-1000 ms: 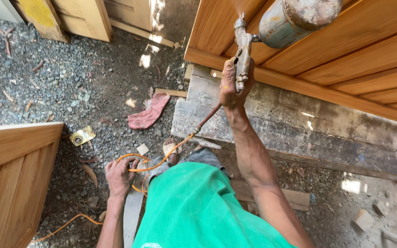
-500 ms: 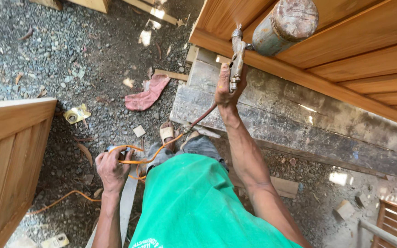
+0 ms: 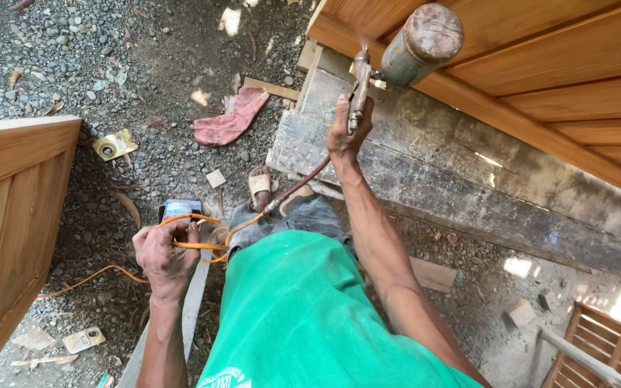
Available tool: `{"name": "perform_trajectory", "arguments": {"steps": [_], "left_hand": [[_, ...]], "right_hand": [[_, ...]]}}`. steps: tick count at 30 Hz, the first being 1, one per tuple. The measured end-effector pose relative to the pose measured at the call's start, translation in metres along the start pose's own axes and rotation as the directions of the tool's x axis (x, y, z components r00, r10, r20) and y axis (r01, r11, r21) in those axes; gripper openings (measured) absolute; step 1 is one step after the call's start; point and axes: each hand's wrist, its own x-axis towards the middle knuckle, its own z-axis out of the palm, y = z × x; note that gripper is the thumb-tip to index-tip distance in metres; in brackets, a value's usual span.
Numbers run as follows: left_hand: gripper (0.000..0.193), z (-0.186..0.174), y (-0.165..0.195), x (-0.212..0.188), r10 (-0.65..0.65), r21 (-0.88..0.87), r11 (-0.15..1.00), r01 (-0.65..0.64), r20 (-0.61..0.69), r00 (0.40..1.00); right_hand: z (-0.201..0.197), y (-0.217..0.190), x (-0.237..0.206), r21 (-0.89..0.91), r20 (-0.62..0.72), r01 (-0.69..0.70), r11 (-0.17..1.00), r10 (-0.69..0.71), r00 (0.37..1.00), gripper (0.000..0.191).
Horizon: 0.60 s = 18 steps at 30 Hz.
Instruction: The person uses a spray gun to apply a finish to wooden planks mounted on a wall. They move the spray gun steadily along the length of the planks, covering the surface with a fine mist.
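Seen from above: varnished wooden door panel [image 3: 540,79] slanting across a weathered grey beam [image 3: 425,179], just beyond the right hand [image 3: 348,133]. Second wooden panel [image 3: 8,208] standing left of the left hand [image 3: 167,255]. Gravel ground [image 3: 59,57] below both. Green shirt [image 3: 303,323] between the arms. Right hand closed around the grip of a spray gun [image 3: 397,57], cup tilted up above the fingers. Left hand gripped around loops of orange hose [image 3: 203,241]. Pink rag [image 3: 231,118] lying farther out, between the hands.
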Motion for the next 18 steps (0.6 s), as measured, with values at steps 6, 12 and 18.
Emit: {"name": "perform_trajectory", "arguments": {"steps": [6, 12, 18], "left_hand": [[0.032, -0.014, 0.021, 0.002, -0.022, 0.001, 1.0, 0.022, -0.009, 1.0], [0.032, -0.017, 0.029, 0.003, 0.021, -0.011, 1.0, -0.021, 0.001, 1.0], [0.033, -0.003, 0.026, 0.008, 0.024, -0.029, 0.999, -0.024, -0.011, 1.0]], "right_hand": [[-0.001, 0.018, -0.007, -0.076, 0.006, -0.091, 0.993, 0.092, 0.996, 0.022], [-0.001, 0.029, -0.011, -0.2, -0.015, -0.18, 0.963, 0.18, 0.984, 0.026], [-0.023, 0.034, -0.005, -0.177, -0.032, -0.208, 0.962, 0.205, 0.978, 0.024]]}}
